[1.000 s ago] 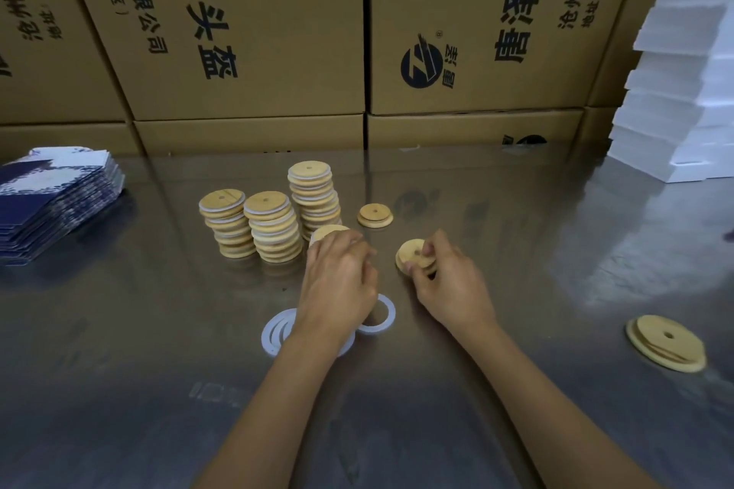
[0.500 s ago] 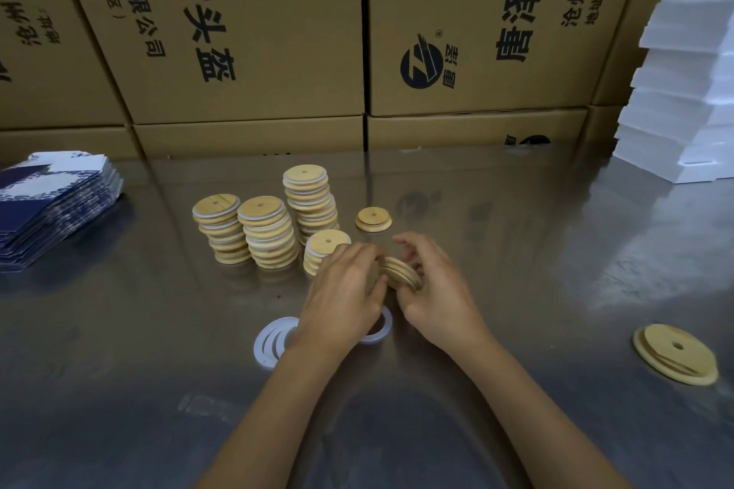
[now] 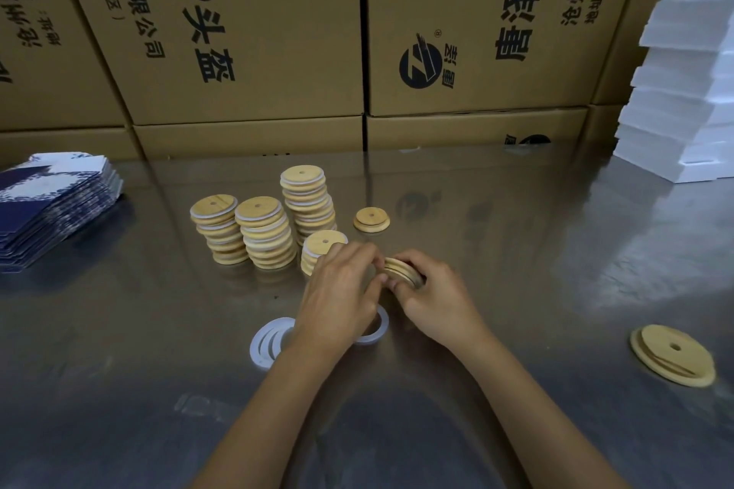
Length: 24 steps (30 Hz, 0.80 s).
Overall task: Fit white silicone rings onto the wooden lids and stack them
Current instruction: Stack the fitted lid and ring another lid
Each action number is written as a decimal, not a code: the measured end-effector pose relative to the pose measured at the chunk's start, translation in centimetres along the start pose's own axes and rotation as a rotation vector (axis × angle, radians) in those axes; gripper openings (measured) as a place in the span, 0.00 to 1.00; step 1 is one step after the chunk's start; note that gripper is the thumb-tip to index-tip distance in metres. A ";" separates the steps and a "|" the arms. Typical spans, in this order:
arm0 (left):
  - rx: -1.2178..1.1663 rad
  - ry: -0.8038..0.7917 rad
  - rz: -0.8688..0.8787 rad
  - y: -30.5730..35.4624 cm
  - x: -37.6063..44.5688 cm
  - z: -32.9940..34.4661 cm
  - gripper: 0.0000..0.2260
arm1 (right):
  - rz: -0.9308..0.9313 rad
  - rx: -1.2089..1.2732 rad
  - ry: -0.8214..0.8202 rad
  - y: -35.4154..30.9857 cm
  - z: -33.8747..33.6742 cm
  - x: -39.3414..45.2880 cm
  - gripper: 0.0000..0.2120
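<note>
Your left hand [image 3: 341,298] has its fingers curled onto the near edge of the wooden lid [image 3: 403,271], which your right hand [image 3: 433,298] pinches by the rim, tilted on edge with its grooved side showing and no ring visible in the groove. The loose white rings [image 3: 270,341] lie on the desk [image 3: 516,250] just under your left wrist, so that hand is nearer.

lid stacks [image 3: 264,232]: 4 | loose lids [image 3: 371,219]: 3 | hands [image 3: 341,290]: 2 | foam stacks [image 3: 683,91]: 1
</note>
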<state>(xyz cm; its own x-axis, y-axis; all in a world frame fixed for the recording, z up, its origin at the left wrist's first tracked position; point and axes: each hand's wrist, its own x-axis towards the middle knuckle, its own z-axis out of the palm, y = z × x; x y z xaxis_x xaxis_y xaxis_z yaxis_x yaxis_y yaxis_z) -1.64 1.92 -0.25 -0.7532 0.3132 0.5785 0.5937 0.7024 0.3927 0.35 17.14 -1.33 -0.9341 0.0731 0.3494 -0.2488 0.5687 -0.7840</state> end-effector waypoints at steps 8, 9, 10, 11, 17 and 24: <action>-0.014 -0.074 0.066 0.4 -0.2 0.0 0.05 | 0.056 -0.041 -0.040 0.0 -0.7 0.1 0.05; -0.012 -0.078 0.067 0.4 -0.1 0.1 0.05 | 0.065 -0.047 -0.048 0.0 -0.7 0.1 0.05; -0.012 -0.081 0.068 0.4 -0.1 0.1 0.05 | 0.072 -0.050 -0.053 0.0 -0.8 0.1 0.05; -0.014 -0.084 0.068 0.5 -0.1 0.1 0.05 | 0.077 -0.050 -0.058 0.0 -0.9 0.1 0.05; -0.027 -0.083 0.070 0.3 -0.2 0.0 0.07 | 0.107 -0.048 -0.087 -0.1 -1.1 0.1 0.05; -0.045 -0.061 0.020 -0.3 0.3 -0.6 0.06 | 0.154 -0.078 -0.101 0.2 -1.1 0.1 0.06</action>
<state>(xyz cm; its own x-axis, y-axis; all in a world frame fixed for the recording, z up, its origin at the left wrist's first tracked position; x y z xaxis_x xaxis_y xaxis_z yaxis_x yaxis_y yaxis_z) -1.81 1.42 0.26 -0.7561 0.3664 0.5423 0.6200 0.6664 0.4141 0.46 18.20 -0.86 -0.9814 0.0836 0.1725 -0.0844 0.6195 -0.7804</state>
